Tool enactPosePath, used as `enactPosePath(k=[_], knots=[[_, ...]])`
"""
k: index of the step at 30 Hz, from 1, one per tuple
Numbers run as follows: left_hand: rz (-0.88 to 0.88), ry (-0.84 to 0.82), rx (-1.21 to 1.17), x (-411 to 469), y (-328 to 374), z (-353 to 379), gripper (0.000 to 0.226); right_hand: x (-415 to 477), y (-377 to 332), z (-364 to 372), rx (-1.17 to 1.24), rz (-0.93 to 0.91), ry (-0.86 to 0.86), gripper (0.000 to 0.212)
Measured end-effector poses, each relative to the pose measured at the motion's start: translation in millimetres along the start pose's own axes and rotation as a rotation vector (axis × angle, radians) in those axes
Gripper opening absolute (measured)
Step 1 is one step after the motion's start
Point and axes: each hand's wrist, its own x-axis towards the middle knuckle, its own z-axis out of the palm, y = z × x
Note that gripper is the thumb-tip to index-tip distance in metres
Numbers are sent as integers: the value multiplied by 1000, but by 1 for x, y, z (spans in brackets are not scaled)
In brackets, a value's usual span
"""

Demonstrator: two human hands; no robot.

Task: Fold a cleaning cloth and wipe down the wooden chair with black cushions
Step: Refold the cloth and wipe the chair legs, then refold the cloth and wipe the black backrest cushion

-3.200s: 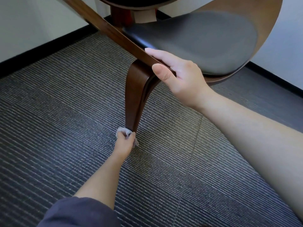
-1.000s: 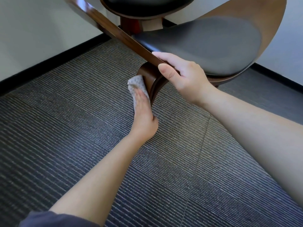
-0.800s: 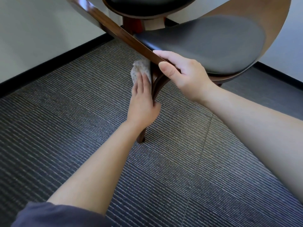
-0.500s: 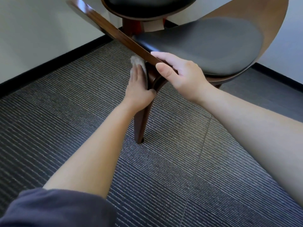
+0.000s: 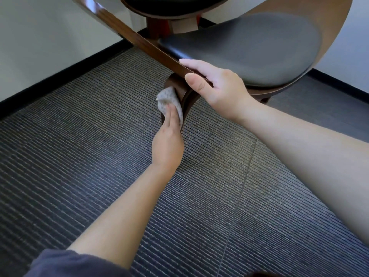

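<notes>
The wooden chair [image 5: 139, 45] fills the top of the view, with a black seat cushion [image 5: 249, 48] and a black back cushion [image 5: 169, 5]. My right hand [image 5: 215, 84] grips the front edge of the wooden seat shell, thumb below and fingers on top. Under that edge the curved front leg [image 5: 179, 86] runs down; most of it is hidden by my left hand [image 5: 168, 140]. That hand presses a small grey speckled cloth [image 5: 167, 97] against the upper part of the leg with straight fingers.
Striped dark grey carpet [image 5: 99, 156] covers the floor, with a tile seam running down the right of centre. White walls with a black skirting board [image 5: 60, 76] enclose the corner behind the chair. A second chair leg [image 5: 265, 99] shows at the right.
My left hand slid the cloth up the leg from its foot to just under the seat edge, then came back down a little. My right hand kept its hold on the seat edge.
</notes>
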Motion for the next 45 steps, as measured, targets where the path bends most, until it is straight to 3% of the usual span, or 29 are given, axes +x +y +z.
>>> enactPosePath(k=[4,7,10,13,15,17,19,20,23,26,28,32,35,38,45], knots=[[-10,-255,22,-20,-7,-30,66,0,1,-1,-31,-12,-31,62],[118,-398,-20,-22,4,-75,54,-1,0,-5,-42,-23,-104,63],[102,-473,-73,-15,27,-134,42,-1,-9,-15,-30,28,-278,65],[31,-520,-142,3,57,-203,35,4,-30,-40,6,227,-526,58],[-27,-576,-200,22,78,-249,34,10,-51,-61,181,418,-624,54],[-87,-617,-262,46,97,-291,34,19,-77,-88,437,596,-617,65],[-144,-656,-314,81,116,-329,31,31,-101,-120,644,680,-586,75],[-162,-671,-329,99,125,-345,29,37,-112,-138,724,695,-591,68],[-239,-665,-334,152,146,-367,23,50,-126,-180,848,697,-562,37],[-372,-608,-328,191,164,-369,15,60,-126,-206,922,736,-418,13],[-466,-604,-387,213,184,-368,7,66,-120,-224,958,800,-328,19],[-533,-708,-480,251,235,-365,30,86,-100,-263,1051,855,-201,14],[-601,-618,-446,274,263,-359,18,110,-82,-293,1106,852,-146,11],[-733,-521,-577,297,283,-349,13,139,-61,-324,1102,817,-191,22],[-865,-347,-614,362,308,-316,37,204,-16,-355,1172,858,-324,32]])
